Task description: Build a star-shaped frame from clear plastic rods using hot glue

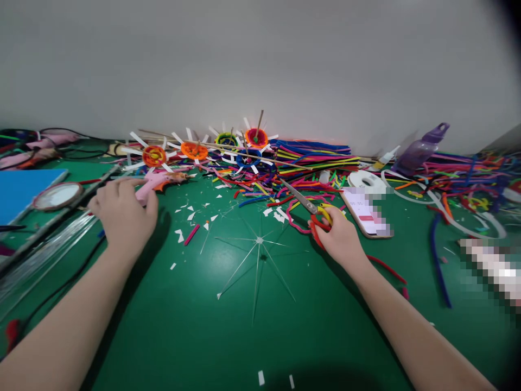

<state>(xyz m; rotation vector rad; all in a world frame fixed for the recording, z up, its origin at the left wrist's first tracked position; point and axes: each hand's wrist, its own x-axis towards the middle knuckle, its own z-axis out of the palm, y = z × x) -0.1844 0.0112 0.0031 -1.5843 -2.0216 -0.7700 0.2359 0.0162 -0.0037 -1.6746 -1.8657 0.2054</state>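
My left hand (126,209) is closed around a pink hot glue gun (152,183), whose orange nozzle end points right. On the other side, my right hand (340,236) grips a pair of scissors (303,200) by red and yellow handles, blades pointing up and left. Between the hands a star of thin clear spokes (259,240) rests on the green table, with a small white bit at one spoke's tip. A pink pipe-cleaner loop (292,220) lies beside the scissors. A short magenta stick (191,234) and white paper scraps (179,235) lie nearer my left hand.
At the back stand colourful wheels with white strips (154,156) before bundled pipe cleaners (317,155). Rightward are a white tape roll (366,182), a phone (368,214) and a purple bottle (419,149). Tape (59,195) and a blue sheet (24,193) lie left.
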